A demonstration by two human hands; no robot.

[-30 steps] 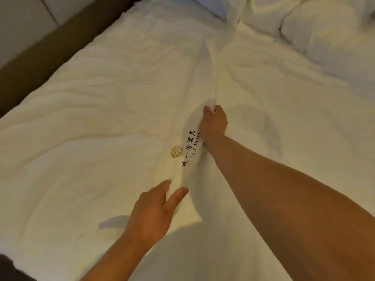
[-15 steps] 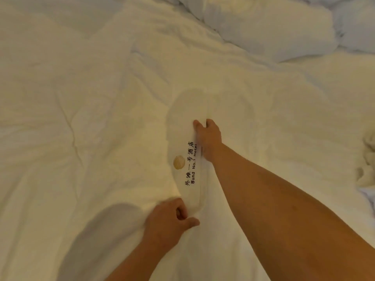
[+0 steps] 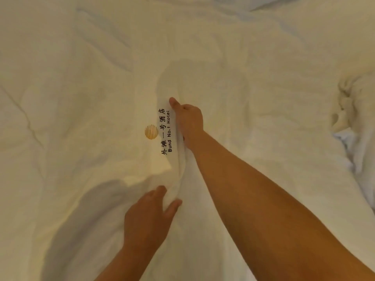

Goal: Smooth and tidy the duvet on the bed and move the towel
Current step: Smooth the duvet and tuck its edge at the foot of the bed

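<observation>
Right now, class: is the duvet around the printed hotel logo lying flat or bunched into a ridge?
Bunched. The duvet rises in a ridge beside the logo, held by the right hand and left hand.

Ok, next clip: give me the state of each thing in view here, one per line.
duvet: spread over the bed, wrinkled, a ridge pulled up down its middle.
printed hotel logo: face up, readable.
right hand: grips the ridge beside the logo.
left hand: pinches the ridge's near end.
towel: crumpled at the right edge.
</observation>
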